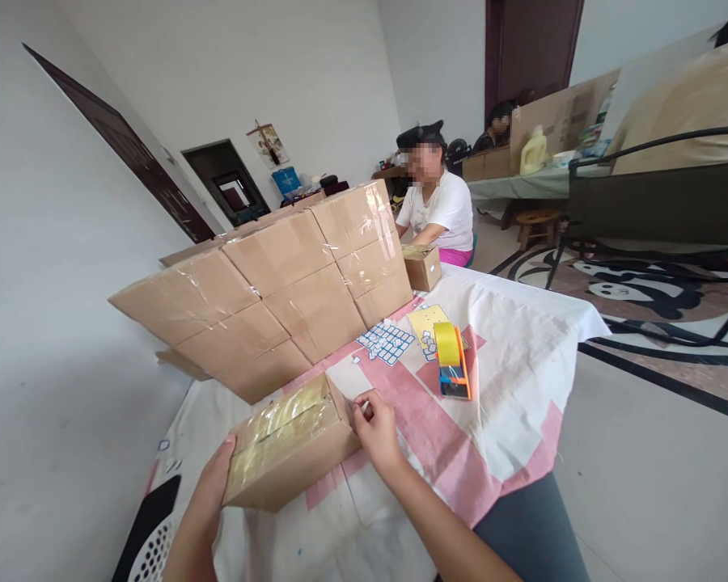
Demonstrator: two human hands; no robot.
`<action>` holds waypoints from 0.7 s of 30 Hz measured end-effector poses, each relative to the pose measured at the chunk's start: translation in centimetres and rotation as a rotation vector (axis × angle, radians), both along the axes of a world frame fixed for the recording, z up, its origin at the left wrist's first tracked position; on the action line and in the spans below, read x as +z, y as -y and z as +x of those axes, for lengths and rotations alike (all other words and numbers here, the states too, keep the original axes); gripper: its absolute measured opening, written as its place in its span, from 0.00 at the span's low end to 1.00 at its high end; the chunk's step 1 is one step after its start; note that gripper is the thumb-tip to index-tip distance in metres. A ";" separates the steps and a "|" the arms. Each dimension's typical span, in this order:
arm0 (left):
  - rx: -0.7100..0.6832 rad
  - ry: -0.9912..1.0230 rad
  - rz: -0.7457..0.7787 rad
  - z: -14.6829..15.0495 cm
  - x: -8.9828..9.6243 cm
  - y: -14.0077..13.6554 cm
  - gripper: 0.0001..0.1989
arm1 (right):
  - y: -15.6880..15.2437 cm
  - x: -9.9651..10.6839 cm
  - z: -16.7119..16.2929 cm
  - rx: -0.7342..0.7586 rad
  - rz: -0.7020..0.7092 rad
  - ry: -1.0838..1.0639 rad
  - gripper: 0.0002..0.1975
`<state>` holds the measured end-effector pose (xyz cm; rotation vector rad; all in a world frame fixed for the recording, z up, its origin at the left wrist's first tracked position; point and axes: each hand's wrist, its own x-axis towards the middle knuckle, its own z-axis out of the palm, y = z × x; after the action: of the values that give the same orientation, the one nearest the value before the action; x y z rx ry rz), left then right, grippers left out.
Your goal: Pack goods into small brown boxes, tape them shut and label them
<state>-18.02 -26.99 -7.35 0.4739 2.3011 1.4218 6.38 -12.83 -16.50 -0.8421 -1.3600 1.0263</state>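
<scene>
A cardboard box (pixel 297 453) with shiny yellowish tape across its top lies in front of me on the cloth-covered table. My left hand (pixel 217 469) grips its left end, the fingers partly hidden behind it. At the opposite end, my right hand (pixel 376 428) has thumb and forefinger pinched together against the end face; whatever is between them is too small to make out. To the right stands a tape dispenser (pixel 453 361) with a yellow roll and an orange and blue frame. Beyond the box lie a blue-edged label sheet (pixel 387 343) and a yellow sheet (pixel 425 323) with white labels on it.
A stacked wall of taped cardboard boxes (pixel 279 299) rises behind my box. A smaller box (pixel 423 267) stands at the far table edge, beside a seated person in a white shirt (pixel 446 210). The tablecloth (pixel 510 388) hangs over the right edge. A dark metal-framed chair (pixel 655 202) stands farther right.
</scene>
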 end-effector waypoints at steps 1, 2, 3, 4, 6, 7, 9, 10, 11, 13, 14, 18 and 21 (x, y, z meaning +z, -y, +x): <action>0.004 0.035 -0.007 0.0 -0.1 0.1 0.21 | 0.1 0.2 0.2 0.000 0.019 -0.010 0.07; 0.005 0.057 -0.011 -0.1 -0.1 0.3 0.21 | 0.3 0.3 0.5 0.002 0.037 -0.022 0.07; 0.000 0.053 -0.004 -0.1 -0.2 0.5 0.22 | 0.5 0.5 0.7 0.008 0.050 -0.033 0.07; -0.007 0.045 -0.001 -0.1 -0.3 0.6 0.23 | 0.8 0.7 1.0 0.019 0.059 -0.044 0.08; 0.011 0.042 -0.019 -0.1 -0.4 0.9 0.24 | 1.2 0.9 1.3 0.043 0.064 -0.056 0.08; 0.022 0.045 -0.030 -0.1 -0.5 1.0 0.25 | 1.4 1.0 1.4 0.050 0.060 -0.055 0.08; 0.019 0.057 -0.044 -0.2 -0.8 1.2 0.26 | 1.6 1.0 1.6 0.050 0.047 -0.038 0.08; 0.012 0.062 -0.045 -0.2 -0.9 1.3 0.27 | 1.7 1.0 1.6 0.045 0.043 -0.026 0.08; 0.003 0.059 -0.040 -0.2 -1.1 1.3 0.27 | 1.8 1.0 1.6 0.041 0.042 -0.016 0.07; -0.018 0.040 -0.012 0.0 -1.2 1.5 0.27 | 1.9 0.9 1.6 0.039 0.043 -0.003 0.07; -0.020 0.027 0.007 0.2 -1.3 1.6 0.27 | 1.9 0.9 1.6 0.039 0.044 -0.001 0.07; -0.027 -0.004 0.042 1.2 -0.8 2.1 0.26 | 2.3 0.8 1.7 0.040 0.037 0.007 0.07; -0.004 -0.016 0.065 2.1 -0.2 2.4 0.25 | 2.5 0.9 1.8 0.051 0.033 0.007 0.07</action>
<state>-15.93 -29.40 -7.58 0.5104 2.2703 1.5002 8.20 -15.34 -15.56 -0.7910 -1.4070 1.0387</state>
